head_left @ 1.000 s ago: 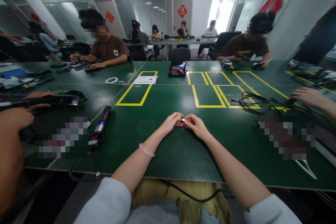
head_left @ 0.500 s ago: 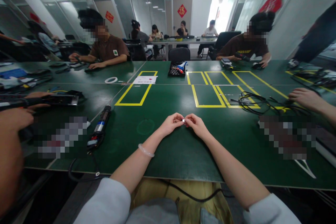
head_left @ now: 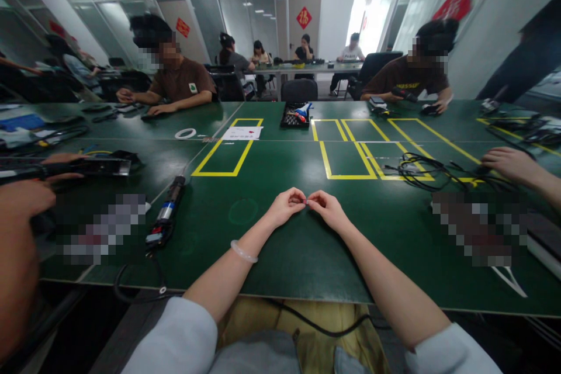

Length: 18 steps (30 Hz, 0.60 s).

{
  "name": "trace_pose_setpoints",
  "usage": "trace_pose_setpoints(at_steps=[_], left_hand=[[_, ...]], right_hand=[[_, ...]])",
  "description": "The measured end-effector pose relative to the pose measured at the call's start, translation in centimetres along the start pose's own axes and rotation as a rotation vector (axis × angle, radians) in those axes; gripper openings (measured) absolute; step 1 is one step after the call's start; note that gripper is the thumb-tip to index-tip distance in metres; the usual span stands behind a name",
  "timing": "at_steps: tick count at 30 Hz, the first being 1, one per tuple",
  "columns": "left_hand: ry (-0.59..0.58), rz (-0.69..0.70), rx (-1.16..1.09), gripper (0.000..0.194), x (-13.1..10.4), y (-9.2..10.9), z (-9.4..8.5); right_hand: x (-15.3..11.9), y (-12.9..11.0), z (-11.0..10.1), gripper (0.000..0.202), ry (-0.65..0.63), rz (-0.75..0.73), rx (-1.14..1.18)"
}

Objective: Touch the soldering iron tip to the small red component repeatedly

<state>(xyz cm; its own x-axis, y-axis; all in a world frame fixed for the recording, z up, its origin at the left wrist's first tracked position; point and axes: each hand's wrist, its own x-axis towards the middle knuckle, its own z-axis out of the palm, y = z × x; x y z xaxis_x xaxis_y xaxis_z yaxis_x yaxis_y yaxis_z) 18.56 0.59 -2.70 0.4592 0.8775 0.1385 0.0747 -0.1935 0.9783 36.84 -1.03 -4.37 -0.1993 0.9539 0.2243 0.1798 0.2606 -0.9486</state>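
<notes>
My left hand [head_left: 289, 208] and my right hand [head_left: 325, 209] meet fingertip to fingertip above the green table [head_left: 280, 263]. The fingers of both are closed in a pinch. Whatever lies between the tips is almost wholly covered and too small to name. A pale bangle [head_left: 243, 252] circles my left wrist. To the left of my hands lies a black, silver and blue cylindrical device [head_left: 166, 210] with a cable running off the table's near edge.
Yellow tape outlines [head_left: 350, 177] mark the table, with a white paper sheet [head_left: 243, 133], a tape roll [head_left: 185, 134] and a black tray [head_left: 295, 115] beyond. Black cables [head_left: 416, 169] lie at right near a co-worker's hand [head_left: 508, 160]. Another person's arm [head_left: 21, 234] reaches in from the left.
A small whitish piece showed between my fingertips; now the fingers cover it almost fully. My hands have otherwise barely moved.
</notes>
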Motion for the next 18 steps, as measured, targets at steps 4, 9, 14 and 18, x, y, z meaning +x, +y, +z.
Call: trace_pose_setpoints(at_steps=[4,9,14,18], left_hand=[[0.014,-0.021,0.013,0.031,0.0,-0.2,0.0],[0.001,-0.031,0.024,0.028,0.0,-0.2,0.1],[-0.001,-0.028,0.095,0.024,0.0,-0.3,0.0],[0.056,0.001,0.233,0.026,-0.4,0.8,-0.5]], right_hand=[[-0.1,0.0,-0.1,0.024,-0.018,-0.030,0.003],[0.0,0.4,-0.2,0.024,-0.021,-0.060,-0.065],[-0.1,0.6,-0.4,0.021,-0.018,-0.057,-0.153],[-0.3,0.3,-0.4,0.019,-0.028,-0.059,-0.166]])
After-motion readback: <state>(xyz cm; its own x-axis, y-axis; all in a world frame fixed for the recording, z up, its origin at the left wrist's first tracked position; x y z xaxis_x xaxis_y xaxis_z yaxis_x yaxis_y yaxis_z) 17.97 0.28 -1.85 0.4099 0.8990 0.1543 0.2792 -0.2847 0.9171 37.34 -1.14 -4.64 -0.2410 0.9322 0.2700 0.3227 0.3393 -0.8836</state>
